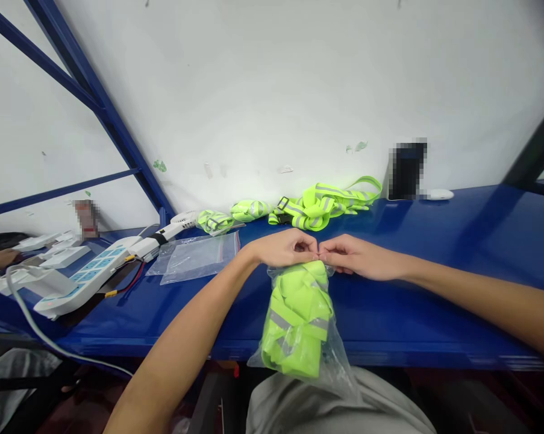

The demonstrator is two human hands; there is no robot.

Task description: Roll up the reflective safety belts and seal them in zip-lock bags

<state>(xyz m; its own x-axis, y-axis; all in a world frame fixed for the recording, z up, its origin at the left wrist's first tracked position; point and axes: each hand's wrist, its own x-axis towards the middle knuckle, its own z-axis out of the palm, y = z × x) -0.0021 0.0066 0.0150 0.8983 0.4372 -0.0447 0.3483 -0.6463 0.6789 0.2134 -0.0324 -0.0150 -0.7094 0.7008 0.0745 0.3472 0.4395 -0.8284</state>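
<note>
Between my hands hangs a clear plastic bag (341,355) with a folded neon-yellow reflective strap (299,301) inside. Its lower end reaches over the table's front edge, above my lap. My left hand (285,247) pinches the bag's top edge, fingers curled. Right beside it, fingertips almost meeting, my right hand (362,256) pinches the same edge. The fingers cover most of the bag's opening, so I cannot tell if it is sealed. Beyond my hands lies a loose pile of neon-yellow reflective straps (321,205) with black buckles.
Flat clear bags (202,256) lie left of my left arm. Two neon bundles (215,221) rest by the wall, near a white handheld fan (179,223). A power strip (91,274) with cables is at left. A phone-like object (407,172) leans at back right. Another person's hand (0,262) shows far left.
</note>
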